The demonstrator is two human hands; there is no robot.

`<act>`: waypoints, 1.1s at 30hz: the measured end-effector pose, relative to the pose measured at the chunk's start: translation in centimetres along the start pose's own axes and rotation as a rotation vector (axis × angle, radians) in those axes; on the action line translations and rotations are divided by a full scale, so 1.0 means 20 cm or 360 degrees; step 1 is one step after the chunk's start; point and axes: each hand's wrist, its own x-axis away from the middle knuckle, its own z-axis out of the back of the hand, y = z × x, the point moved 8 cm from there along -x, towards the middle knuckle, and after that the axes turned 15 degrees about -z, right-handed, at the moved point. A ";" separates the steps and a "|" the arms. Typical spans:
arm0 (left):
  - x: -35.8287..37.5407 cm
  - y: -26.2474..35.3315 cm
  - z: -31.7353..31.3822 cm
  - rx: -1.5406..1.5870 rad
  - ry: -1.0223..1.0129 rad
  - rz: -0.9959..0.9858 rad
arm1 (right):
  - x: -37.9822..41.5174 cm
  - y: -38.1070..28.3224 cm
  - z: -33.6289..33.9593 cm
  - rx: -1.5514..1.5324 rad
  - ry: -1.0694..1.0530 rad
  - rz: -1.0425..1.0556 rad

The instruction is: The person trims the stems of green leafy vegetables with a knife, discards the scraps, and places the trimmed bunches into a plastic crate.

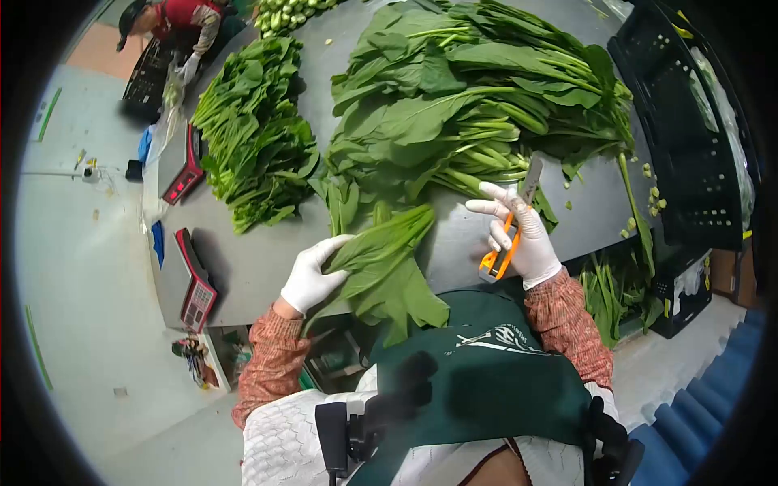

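My left hand (314, 274), in a white glove, is closed around the stem end of a leafy green vegetable (393, 263). Its broad leaves spread to the right over the table's near edge, in front of my apron. In my right hand (531, 247), also gloved, is an orange utility knife (507, 248) with its blade pointing up and away; thumb and some fingers grip it while others stretch out to the left. Just beyond both hands lies a large heap of leafy greens (462, 105), its pale stem ends toward my right hand.
A second row of greens (255, 134) lies left on the metal table (247, 263), beside two red-edged scales (197, 283) (188, 166). Black crates (668, 130) stand at the right, near cut stem pieces (656, 201). A gloved person (186, 20) works at the far left.
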 end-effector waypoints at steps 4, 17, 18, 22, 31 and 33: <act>0.26 -0.14 -0.06 -0.0164 -0.0650 0.0178 | -0.04 0.25 0.11 0.0279 0.0452 -0.0381; 0.22 -0.81 -0.24 0.0421 0.0493 0.1068 | -0.18 0.33 0.15 0.0186 0.0356 -0.0488; 0.22 -0.81 -0.30 0.0689 0.0475 0.1098 | -0.20 0.34 0.15 0.0260 0.0352 -0.0524; 0.20 -0.74 -0.45 0.1332 0.0421 0.1147 | -0.31 0.50 0.09 0.0674 0.0352 -0.0848; -0.03 -0.19 -0.52 0.1507 0.0117 0.0637 | -0.16 0.49 -0.03 0.0486 0.0289 -0.0557; -0.17 -0.05 -0.52 0.1273 -0.0028 0.0480 | -0.04 0.39 0.02 0.0324 0.0379 -0.0452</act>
